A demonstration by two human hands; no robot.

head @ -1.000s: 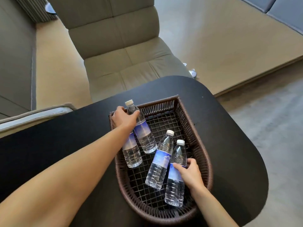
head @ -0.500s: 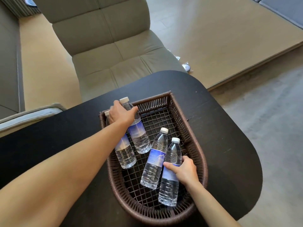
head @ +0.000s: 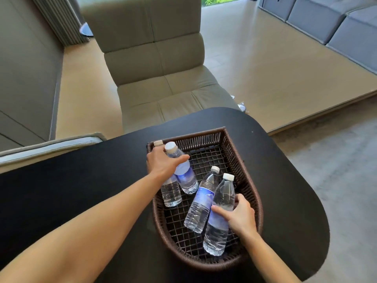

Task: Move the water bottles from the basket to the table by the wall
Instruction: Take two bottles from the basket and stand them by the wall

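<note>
A brown wicker basket [head: 242,160] with a wire-mesh floor sits on a black table [head: 81,180]. Several clear water bottles with blue labels and white caps are in it. My left hand [head: 163,162] grips the upper part of one bottle [head: 184,174] at the basket's far left, raised off the mesh. A second bottle [head: 171,193] lies under it against the left wall. My right hand [head: 238,215] is closed around the label of a bottle [head: 221,217] at the near right, tilted up. Beside it a fourth bottle [head: 201,205] lies on the mesh.
A beige padded chair [head: 163,78] stands just beyond the table's far edge. A grey sofa [head: 334,23] is at the far right on a raised wooden floor. A grey cushioned edge [head: 51,146] lies to the left. Grey carpet [head: 336,170] spreads right of the table.
Both hands have tightened on their bottles and lifted them slightly off the mesh. The view has tilted up, showing more of the chair and sofa.
</note>
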